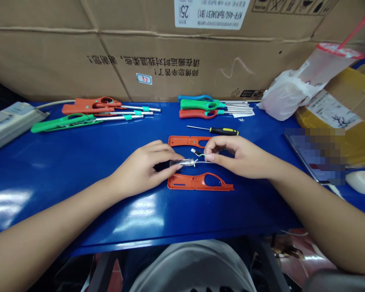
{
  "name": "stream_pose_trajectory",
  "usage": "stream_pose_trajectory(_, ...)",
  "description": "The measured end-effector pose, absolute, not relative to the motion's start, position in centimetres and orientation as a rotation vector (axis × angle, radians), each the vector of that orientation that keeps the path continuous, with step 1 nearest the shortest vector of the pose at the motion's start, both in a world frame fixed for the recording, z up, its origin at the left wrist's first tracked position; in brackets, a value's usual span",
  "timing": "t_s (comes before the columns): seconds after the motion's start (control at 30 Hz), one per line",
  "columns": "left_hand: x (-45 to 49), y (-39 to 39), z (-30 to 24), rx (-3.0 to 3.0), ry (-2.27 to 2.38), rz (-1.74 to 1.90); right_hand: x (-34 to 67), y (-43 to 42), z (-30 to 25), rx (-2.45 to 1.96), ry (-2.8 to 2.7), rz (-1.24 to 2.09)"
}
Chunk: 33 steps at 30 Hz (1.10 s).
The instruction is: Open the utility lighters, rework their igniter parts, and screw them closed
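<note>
A small clear tube (182, 162) with thin wires (199, 153) attached is held above the middle of the blue tabletop (79, 170). The tube is pinched by the fingertips of the left hand (142, 168), and the wires are clamped between the thumb and fingers of the right hand (240, 156). An orange plastic casing half (197, 183) is laid just nearer the front edge, and another (182, 140) just beyond the tube. Beyond them lies a screwdriver (220, 131), with long lighters (91, 106) along the far edge.
</note>
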State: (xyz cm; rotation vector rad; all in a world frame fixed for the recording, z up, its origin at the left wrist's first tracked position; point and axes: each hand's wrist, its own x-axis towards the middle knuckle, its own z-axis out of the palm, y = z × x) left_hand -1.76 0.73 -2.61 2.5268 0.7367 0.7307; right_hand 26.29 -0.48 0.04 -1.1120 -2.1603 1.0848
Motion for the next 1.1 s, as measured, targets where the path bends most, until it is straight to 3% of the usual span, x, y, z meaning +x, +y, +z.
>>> stream_pose_trajectory(0.27, -1.5, 0.7, -2.9, 2.525, 0.762, 0.656, 26.2, -0.4, -0.5, -1.089, -2.098, 1.278)
stream_pose_trajectory(0.8, -0.4, -0.7, -2.6, 2.269, 0.760, 0.870, 25.3, -1.3, -0.2, -0.961, -2.325, 1.082)
stream_pose_trajectory(1.1, -0.4, -0.8, -2.5, 2.212, 0.755, 0.908, 27.5, -0.8, 1.1, -1.166, -2.546, 1.112)
